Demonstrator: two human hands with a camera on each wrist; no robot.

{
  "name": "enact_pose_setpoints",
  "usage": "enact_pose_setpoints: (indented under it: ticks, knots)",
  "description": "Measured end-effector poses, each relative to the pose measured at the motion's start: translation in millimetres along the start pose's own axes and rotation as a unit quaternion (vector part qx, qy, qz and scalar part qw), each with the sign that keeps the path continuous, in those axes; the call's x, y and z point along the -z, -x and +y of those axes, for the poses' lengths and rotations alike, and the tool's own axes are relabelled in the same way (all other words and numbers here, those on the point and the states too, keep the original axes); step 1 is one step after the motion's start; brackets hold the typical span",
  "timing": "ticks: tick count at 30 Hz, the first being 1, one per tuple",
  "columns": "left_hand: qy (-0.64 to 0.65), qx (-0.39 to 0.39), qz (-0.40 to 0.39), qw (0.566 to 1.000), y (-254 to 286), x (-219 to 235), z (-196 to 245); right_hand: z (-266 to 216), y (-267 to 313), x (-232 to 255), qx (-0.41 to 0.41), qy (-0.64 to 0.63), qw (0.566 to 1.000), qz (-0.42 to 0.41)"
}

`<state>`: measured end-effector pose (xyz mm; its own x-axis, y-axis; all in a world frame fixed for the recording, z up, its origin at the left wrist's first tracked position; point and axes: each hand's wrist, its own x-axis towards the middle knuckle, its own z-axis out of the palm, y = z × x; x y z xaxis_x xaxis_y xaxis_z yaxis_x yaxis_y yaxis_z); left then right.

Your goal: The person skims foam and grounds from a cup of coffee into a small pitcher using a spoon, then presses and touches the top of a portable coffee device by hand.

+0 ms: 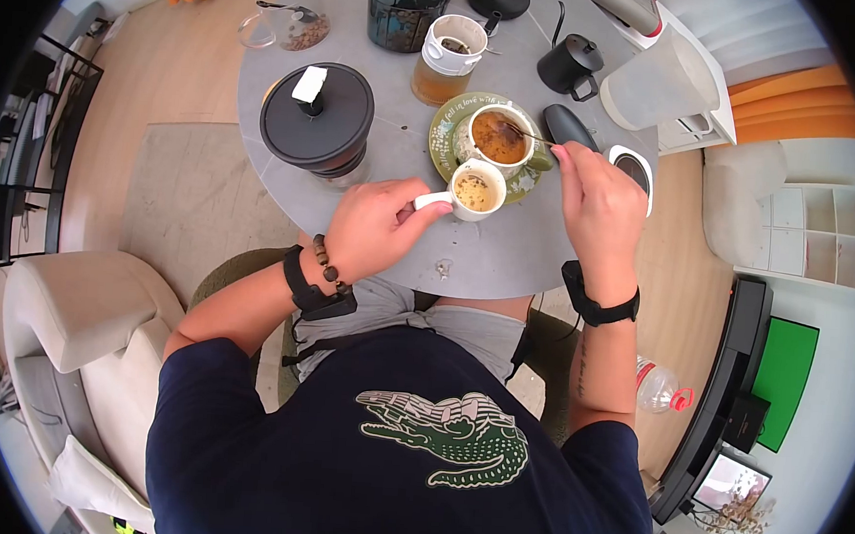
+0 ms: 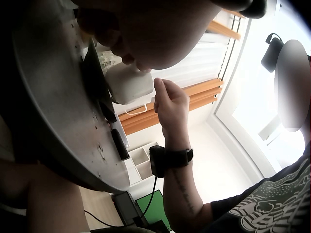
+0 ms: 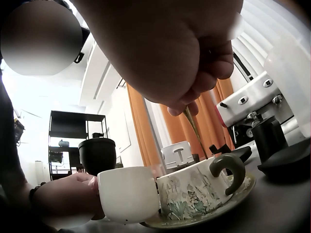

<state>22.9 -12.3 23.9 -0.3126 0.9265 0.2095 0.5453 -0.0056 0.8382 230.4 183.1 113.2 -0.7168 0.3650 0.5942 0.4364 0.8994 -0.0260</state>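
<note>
My left hand (image 1: 381, 223) pinches the handle of a small white cup (image 1: 491, 204), which holds a yellowish drink with dark bits and foam. The cup is held close against the near side of a floral teacup (image 3: 187, 194) with a green handle. Brown, frothy liquid fills much of that teacup, which stands on a green saucer (image 1: 443, 136) with lettering round its rim. My right hand (image 1: 602, 214), above the teacup's right side, pinches a thin gold-coloured spoon (image 3: 197, 132). The spoon's lower end is hidden inside the teacup.
Behind the saucer stands a glass jug with a white top (image 1: 450, 53). A black-lidded canister (image 1: 319, 123) is on the left. A black kettle (image 1: 570, 65), a dark rounded object (image 1: 568, 127) and a translucent container (image 1: 654, 80) stand right. Dark crumbs dot the grey table (image 1: 396, 138).
</note>
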Motion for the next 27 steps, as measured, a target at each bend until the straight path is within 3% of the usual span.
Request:
enact_pose_setpoints:
  ticks: [6, 8, 12, 17, 27]
  knots:
    - [0.006, 0.000, 0.000, 1.000, 0.0, 0.1, -0.2, -2.3, 0.4, 0.8, -0.093, -0.022, 0.995, 0.006]
    - [0.007, 0.000, 0.000, 1.000, -0.1, 0.8, 0.4, -1.6, -2.5, 3.0, -0.166, -0.075, 0.983, -0.030]
    - [0.004, 0.000, 0.000, 1.000, 0.6, 0.3, 1.2, 12.0, 1.7, -10.2, -0.212, -0.116, 0.969, -0.042]
    - [0.002, -0.005, 0.004, 1.000, 0.1, 0.7, 1.3, 24.7, 11.6, -30.5, -0.338, -0.244, 0.907, -0.058]
    - [0.006, -0.005, 0.003, 1.000, 0.4, 0.0, 0.7, 39.1, 21.9, -37.7, -0.449, -0.379, 0.809, -0.030]
